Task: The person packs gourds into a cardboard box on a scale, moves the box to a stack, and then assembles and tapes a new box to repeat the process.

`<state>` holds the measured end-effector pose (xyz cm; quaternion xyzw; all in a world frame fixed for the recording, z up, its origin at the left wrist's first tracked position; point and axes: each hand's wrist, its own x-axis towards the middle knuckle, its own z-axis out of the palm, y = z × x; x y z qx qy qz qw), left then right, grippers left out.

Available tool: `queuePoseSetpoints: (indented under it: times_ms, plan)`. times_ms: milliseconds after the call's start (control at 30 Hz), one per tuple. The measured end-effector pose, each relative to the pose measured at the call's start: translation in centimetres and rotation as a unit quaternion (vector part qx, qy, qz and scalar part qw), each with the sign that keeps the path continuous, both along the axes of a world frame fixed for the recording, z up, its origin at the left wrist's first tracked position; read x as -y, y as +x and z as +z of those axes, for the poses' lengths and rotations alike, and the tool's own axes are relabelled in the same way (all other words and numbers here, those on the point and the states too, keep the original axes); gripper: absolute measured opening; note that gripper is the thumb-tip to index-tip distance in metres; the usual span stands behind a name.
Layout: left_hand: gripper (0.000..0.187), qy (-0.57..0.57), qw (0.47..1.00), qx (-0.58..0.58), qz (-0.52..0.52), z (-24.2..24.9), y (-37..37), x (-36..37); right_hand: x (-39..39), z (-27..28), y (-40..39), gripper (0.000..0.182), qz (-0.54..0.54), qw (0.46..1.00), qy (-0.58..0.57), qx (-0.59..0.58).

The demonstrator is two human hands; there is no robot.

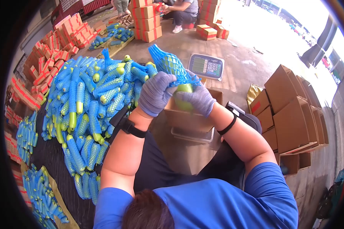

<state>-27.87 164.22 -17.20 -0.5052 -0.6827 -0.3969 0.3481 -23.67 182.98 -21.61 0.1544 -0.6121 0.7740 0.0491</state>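
My left hand (156, 93), in a grey glove, is closed on a long green gourd (184, 95) partly covered by a blue foam net sleeve (172, 65). My gloved right hand (203, 100) grips the same gourd lower down, near the sleeve's bunched edge. The gourd's bare pale-green end points down and looks blurred. Below both hands stands an open cardboard box (187, 119) on a scale's platform (193, 135). Just behind is the scale's display (206, 66) with its keypad. What lies inside the box is mostly hidden by my hands.
To the left, a large heap of net-sleeved gourds (84, 86) covers a dark cloth (46, 152). Open cardboard boxes (294, 110) are stacked at right. Red-taped boxes (147, 23) stand at the back, more at far left. A person (181, 11) sits behind them.
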Motion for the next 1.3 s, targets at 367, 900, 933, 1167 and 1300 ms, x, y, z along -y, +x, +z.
queuePoseSetpoints:
  times_ms: [367,900,933,1167,1300]
  plan:
    - [0.093,-0.072,0.975,0.142,0.157,-3.4,2.1,-3.8,1.1,-0.9,-1.5,0.069,-0.217,0.972,-0.082,0.048]
    - [0.061,0.346,0.662,0.570,-0.342,-7.4,-2.3,-2.3,2.5,5.1,4.3,0.028,-0.083,0.808,0.563,-0.152]
    - [0.065,0.324,0.594,0.604,-0.420,-6.5,-2.3,-1.9,1.7,5.0,4.3,0.028,-0.083,0.808,0.564,-0.151]
    - [0.066,0.327,0.483,0.635,-0.505,-2.8,-1.5,0.8,-5.5,7.3,3.1,0.069,0.203,0.973,-0.004,0.112]
    - [0.044,0.247,0.722,0.547,-0.344,-3.4,1.2,-1.2,-3.8,2.4,-0.2,0.068,0.043,0.986,-0.127,0.094]
